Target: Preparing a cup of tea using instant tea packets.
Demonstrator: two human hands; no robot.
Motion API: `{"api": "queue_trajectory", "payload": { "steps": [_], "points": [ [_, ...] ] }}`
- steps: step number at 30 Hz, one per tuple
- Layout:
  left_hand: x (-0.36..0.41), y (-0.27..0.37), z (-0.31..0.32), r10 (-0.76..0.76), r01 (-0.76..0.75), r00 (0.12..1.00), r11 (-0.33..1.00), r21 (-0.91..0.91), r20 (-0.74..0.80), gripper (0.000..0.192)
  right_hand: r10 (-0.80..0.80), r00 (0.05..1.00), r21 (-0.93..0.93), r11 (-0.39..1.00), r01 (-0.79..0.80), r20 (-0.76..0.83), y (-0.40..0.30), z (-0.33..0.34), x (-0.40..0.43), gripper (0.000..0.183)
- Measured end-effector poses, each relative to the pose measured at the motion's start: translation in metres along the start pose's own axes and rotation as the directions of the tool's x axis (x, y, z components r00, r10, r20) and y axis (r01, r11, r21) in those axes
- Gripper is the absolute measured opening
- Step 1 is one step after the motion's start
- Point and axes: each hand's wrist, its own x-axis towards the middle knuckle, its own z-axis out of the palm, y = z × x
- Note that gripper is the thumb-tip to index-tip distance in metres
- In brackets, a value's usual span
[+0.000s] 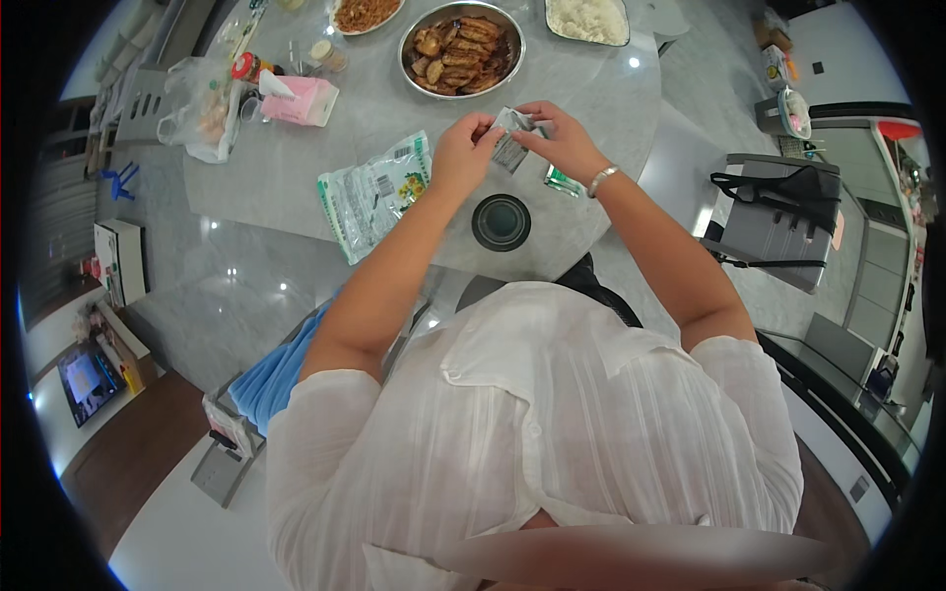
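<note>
Between my two hands is a small printed sachet [510, 151], held above the table. My left hand [467, 148] pinches its left side between thumb and fingers. On the other side, my right hand [562, 140] grips the upper right part, a bracelet at that wrist. Whether the sachet is torn cannot be made out. Below the hands stands a dark round cup or jar [501, 222], seen from straight above. A green and white plastic pouch [380, 193] lies flat beside my left forearm. Another small green sachet [563, 182] rests under my right wrist.
A steel bowl of browned sliced food [462, 50] stands beyond my hands, with a rice dish [588, 21] to its right. A pink tissue pack [299, 100], a red-lidded jar [251, 67] and a plastic bag [203, 111] sit left. A grey suitcase [783, 221] stands off the table's right.
</note>
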Motion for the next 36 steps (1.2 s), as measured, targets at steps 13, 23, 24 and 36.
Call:
{"api": "queue_trajectory", "payload": {
  "steps": [13, 23, 24, 36],
  "points": [
    [-0.078, 0.145, -0.036, 0.302, -0.215, 0.93, 0.91, -0.355, 0.211, 0.036, -0.142, 0.986, 0.228, 0.966, 0.119, 0.086, -0.145, -0.088, -0.098, 0.012],
    [-0.098, 0.155, -0.043, 0.268, -0.154, 0.953, 0.834, -0.53, 0.144, 0.043, -0.389, 0.917, 0.114, 0.911, 0.397, -0.087, -0.157, -0.082, -0.134, 0.006],
    [-0.1, 0.159, -0.043, 0.285, -0.171, 0.95, 0.816, -0.552, 0.128, 0.042, -0.384, 0.916, 0.127, 0.909, 0.397, -0.115, -0.162, -0.08, -0.137, 0.007],
    [-0.11, 0.158, -0.048, 0.189, -0.093, 0.98, 0.727, -0.681, 0.068, 0.022, -0.356, 0.92, 0.122, 0.918, 0.377, -0.166, -0.159, -0.074, -0.138, 0.013]
  ]
}}
